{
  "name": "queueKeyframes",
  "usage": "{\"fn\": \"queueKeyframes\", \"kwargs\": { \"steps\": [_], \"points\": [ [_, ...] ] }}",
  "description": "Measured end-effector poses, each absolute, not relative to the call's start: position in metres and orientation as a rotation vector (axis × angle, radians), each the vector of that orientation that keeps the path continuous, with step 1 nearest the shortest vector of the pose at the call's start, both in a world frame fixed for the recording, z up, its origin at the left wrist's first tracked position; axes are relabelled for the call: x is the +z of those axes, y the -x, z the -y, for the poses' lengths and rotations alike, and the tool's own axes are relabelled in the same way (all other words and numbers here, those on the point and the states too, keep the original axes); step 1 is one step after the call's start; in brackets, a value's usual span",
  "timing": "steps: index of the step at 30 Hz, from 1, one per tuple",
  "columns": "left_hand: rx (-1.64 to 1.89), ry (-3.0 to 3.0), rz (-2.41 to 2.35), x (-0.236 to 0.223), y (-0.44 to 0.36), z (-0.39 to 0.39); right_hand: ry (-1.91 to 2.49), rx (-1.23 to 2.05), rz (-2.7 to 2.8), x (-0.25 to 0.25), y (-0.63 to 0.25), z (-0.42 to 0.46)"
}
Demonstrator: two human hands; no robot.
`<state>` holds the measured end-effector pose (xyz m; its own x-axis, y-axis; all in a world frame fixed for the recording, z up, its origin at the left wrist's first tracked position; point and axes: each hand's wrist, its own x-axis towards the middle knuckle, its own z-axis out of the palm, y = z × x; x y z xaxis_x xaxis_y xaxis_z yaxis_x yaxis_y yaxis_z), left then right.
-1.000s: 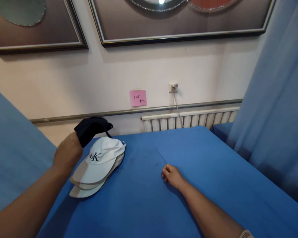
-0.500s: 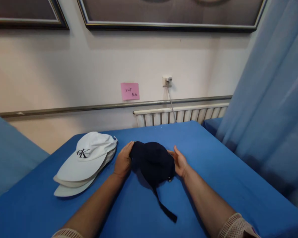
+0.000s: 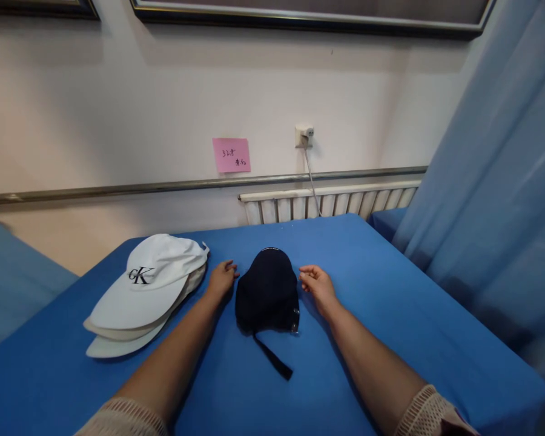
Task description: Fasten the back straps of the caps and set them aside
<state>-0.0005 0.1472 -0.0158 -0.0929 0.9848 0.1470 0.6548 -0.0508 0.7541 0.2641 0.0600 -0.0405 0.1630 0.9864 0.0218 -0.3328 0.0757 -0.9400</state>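
Observation:
A dark navy cap (image 3: pixel 267 290) lies on the blue-covered table, its strap trailing toward me and small metal fittings showing at its near right edge. On its left is my left hand (image 3: pixel 223 280), fingers apart and holding nothing. My right hand (image 3: pixel 317 286) is just off the cap's right side, also empty, with fingers loosely bent. Left of my left hand rests a stack of pale caps; the top one is a white cap (image 3: pixel 157 272) with black "CK" lettering, and the brims of others stick out beneath it.
The blue table cover (image 3: pixel 367 363) reaches back near a white radiator (image 3: pixel 345 203) and a metal rail (image 3: pixel 172 186). A pink note (image 3: pixel 231 155) and a socket with a plugged cord (image 3: pixel 304 135) are on the wall. Blue curtains (image 3: pixel 490 181) hang at the right.
Both hands have let go of the navy cap and drawn apart from it. The cap has turned and now lies flat on the table. The view has tipped slightly downward.

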Motion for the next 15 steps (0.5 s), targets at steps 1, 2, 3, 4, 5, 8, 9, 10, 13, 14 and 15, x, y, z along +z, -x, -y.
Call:
{"fn": "queueKeyframes", "kwargs": {
  "steps": [1, 2, 3, 4, 5, 8, 9, 10, 13, 14, 15],
  "points": [
    [1.002, -1.702, -1.779, -0.019, 0.001, -0.135, 0.993, 1.197, 0.887, -0.04, -0.262, -0.058],
    [1.034, -1.684, -1.77, -0.021, 0.002, -0.121, 0.993, 1.195, 0.907, -0.039, -0.259, -0.056],
    [1.073, -1.676, -1.763, -0.023, 0.002, -0.105, 0.992, 1.19, 0.933, -0.038, -0.256, -0.054],
    [1.112, -1.675, -1.752, -0.023, 0.001, -0.089, 0.993, 1.179, 0.972, -0.036, -0.253, -0.051],
    [1.145, -1.678, -1.74, -0.022, -0.001, -0.073, 0.997, 1.163, 1.026, -0.035, -0.25, -0.048],
    [1.256, -1.798, -1.672, -0.014, -0.01, -0.033, 1.022, 1.111, 1.227, -0.029, -0.247, -0.037],
    [1.243, -1.893, -1.605, -0.01, -0.014, -0.023, 1.025, 1.109, 1.291, -0.026, -0.248, -0.034],
    [1.209, -1.971, -1.524, -0.007, -0.018, -0.015, 1.022, 1.125, 1.35, -0.024, -0.25, -0.031],
    [0.99, -2.173, -1.328, 0.001, -0.026, 0.002, 1.008, 1.177, 1.578, -0.016, -0.259, -0.021],
    [0.925, -2.225, -1.29, 0.004, -0.028, 0.005, 1.012, 1.202, 1.659, -0.015, -0.262, -0.017],
    [0.875, -2.273, -1.261, 0.006, -0.029, 0.007, 1.022, 1.232, 1.73, -0.014, -0.265, -0.012]
  ]
}}
